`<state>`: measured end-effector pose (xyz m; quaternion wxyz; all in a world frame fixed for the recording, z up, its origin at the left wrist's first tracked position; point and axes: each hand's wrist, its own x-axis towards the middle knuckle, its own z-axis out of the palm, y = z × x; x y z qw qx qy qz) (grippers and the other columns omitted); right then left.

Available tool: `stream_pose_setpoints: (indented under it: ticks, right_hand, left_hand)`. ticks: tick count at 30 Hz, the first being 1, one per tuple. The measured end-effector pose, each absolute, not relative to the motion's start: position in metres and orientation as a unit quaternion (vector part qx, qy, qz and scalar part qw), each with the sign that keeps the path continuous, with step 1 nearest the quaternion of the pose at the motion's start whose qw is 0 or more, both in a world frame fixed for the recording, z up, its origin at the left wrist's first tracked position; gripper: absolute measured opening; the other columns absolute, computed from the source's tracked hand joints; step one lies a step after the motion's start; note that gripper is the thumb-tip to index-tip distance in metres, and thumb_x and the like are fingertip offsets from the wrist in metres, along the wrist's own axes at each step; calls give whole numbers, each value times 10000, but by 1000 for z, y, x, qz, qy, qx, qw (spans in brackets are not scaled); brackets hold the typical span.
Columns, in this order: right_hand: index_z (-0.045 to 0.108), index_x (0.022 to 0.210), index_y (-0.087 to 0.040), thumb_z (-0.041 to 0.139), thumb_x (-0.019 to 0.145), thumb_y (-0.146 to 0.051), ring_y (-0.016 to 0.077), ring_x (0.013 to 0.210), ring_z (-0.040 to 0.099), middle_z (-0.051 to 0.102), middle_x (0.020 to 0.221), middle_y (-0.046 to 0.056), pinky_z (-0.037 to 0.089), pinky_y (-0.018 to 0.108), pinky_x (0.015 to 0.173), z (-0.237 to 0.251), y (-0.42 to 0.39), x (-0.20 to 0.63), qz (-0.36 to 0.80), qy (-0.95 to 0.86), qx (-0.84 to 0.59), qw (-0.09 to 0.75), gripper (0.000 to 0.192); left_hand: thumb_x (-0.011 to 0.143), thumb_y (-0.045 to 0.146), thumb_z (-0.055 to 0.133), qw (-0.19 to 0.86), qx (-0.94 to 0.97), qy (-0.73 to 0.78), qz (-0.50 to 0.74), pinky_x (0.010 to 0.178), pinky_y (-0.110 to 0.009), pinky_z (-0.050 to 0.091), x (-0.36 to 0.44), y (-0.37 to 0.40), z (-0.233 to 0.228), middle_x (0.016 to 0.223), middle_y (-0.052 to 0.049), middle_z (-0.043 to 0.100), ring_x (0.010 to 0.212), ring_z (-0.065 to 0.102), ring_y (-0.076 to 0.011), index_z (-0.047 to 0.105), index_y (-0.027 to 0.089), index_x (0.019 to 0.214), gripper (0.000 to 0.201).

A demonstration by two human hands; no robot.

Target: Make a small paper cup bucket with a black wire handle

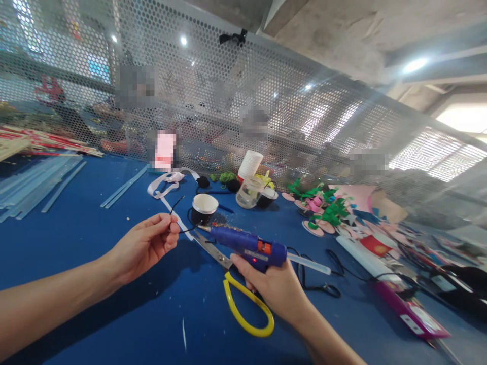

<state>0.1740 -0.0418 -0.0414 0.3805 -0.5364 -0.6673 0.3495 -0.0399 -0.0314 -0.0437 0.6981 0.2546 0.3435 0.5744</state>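
My right hand (272, 284) is wrapped round a blue hot glue gun (236, 242), whose metal nozzle points left and whose red light glows. A clear glue stick (310, 263) juts from its back end. Between thumb and fingers, my left hand (148, 246) pinches a thin black cord (177, 204). One end sticks up above the fingers, while the other part runs right toward the nozzle; whether they touch I cannot tell. Just behind the nozzle stands a black-sided cup with a white inside (204, 207). Yellow-handled scissors (247, 309) lie under the glue gun, partly hidden by it.
Loose glue sticks (41, 185) lie at the left, near a white ribbon (163, 187). Farther back are a clear jar (249, 192) and stacked paper cups (251, 163). Green and pink crafts (323, 208) and a purple box (411, 312) sit right. A perforated metal screen (213, 101) borders the blue table.
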Motion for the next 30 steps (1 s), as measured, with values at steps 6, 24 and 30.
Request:
stream_pose_setpoints:
  ticks: [6,24,30]
  right_hand:
    - [579,629,-163,565,632,-416,75,277,391,425,328,-56,340,177,273,-43,-42,174,341,-650,-556,390,254]
    - [524,512,-174,549,625,-404,67,293,374,412,333,-51,339,179,296,-39,-43,173,375,-634,-567,368,258]
    - [517,504,-168,570,620,-372,63,290,369,418,330,-54,318,174,285,-40,-41,171,387,-630,-560,373,240]
  left_hand:
    - [805,41,366,699,251,346,573,442,-128,448,-39,-31,-43,578,-18,518,445,467,-38,561,89,677,239]
    - [802,47,372,708,255,326,572,445,-127,438,-41,-31,-44,583,-18,508,451,456,-40,567,93,678,236]
    - [808,60,372,711,263,320,567,446,-125,434,-41,-31,-44,579,-13,504,448,452,-36,569,94,691,232]
